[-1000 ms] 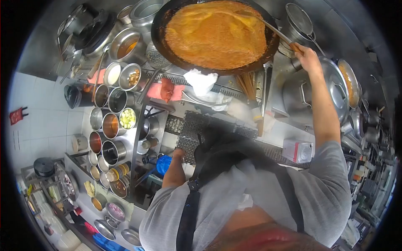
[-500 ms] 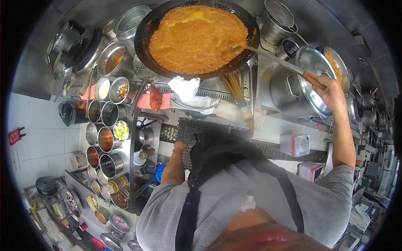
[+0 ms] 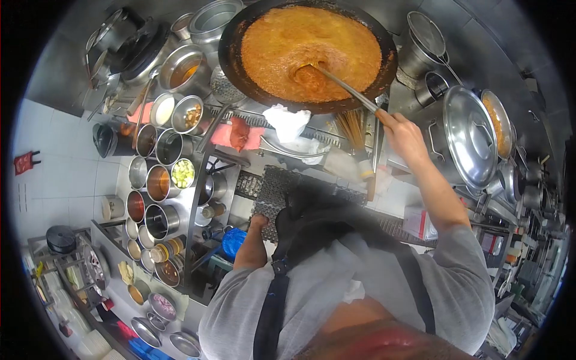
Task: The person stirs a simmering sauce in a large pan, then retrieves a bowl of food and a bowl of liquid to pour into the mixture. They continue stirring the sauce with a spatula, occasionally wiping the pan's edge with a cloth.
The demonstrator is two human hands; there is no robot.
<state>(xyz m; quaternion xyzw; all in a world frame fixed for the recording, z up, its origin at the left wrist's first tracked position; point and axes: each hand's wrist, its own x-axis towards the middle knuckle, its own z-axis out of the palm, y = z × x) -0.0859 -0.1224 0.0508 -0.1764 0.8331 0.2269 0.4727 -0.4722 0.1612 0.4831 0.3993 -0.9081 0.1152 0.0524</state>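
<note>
A large black wok (image 3: pixel 231 45) at the top holds bubbling orange-red sauce (image 3: pixel 312 36). My right hand (image 3: pixel 403 137) is wrapped round the wooden handle of a long metal ladle (image 3: pixel 354 92), whose bowl is dipped in the sauce near the middle of the wok. Down beside my body hangs my left hand (image 3: pixel 260 222), away from the wok; its fingers are too hidden to read. A crumpled white cloth (image 3: pixel 288 122) lies just below the wok's rim, with a bamboo brush (image 3: pixel 351 131) to its right.
Metal pots of sauces and chopped food, one with green pieces (image 3: pixel 183 173), line the left rack. A lidded stockpot (image 3: pixel 471 135) stands to the right, near a strainer (image 3: pixel 426 33). A red cloth-like item (image 3: pixel 239 133) lies on a pink cloth at the counter edge.
My right hand has moved left and down, drawing the ladle's bowl from the wok's right side to its middle. The whole view has shifted slightly. My left hand stays low.
</note>
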